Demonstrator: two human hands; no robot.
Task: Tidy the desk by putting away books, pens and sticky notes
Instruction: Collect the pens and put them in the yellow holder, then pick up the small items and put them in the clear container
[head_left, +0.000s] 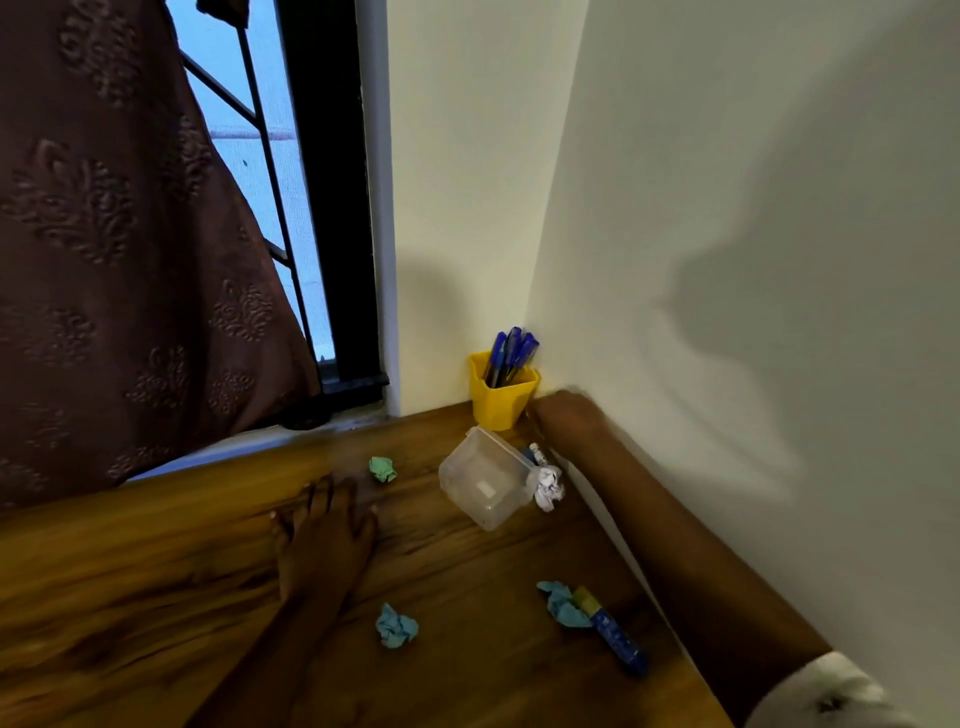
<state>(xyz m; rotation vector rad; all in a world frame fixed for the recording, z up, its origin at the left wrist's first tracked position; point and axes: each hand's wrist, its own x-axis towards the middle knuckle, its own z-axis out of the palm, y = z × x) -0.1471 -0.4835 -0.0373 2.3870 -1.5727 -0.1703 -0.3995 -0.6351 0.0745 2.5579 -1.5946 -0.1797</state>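
Note:
A yellow pen cup (501, 397) stands in the wall corner with several blue pens (511, 353) in it. My right hand (566, 415) reaches beside the cup, blurred, its fingers hard to make out. My left hand (324, 530) lies flat on the wooden desk (156, 571), fingers spread, holding nothing. A clear plastic box (485, 478) lies tipped on its side between the hands. Crumpled notes lie about: a green one (383, 469), a blue one (396, 626), another blue one (561, 603) and a white one (548, 486).
A blue tube-shaped item (618, 636) with a yellowish cap lies near the right desk edge. White walls close the desk at the back and right. A brown curtain (104, 234) hangs over the barred window at the left.

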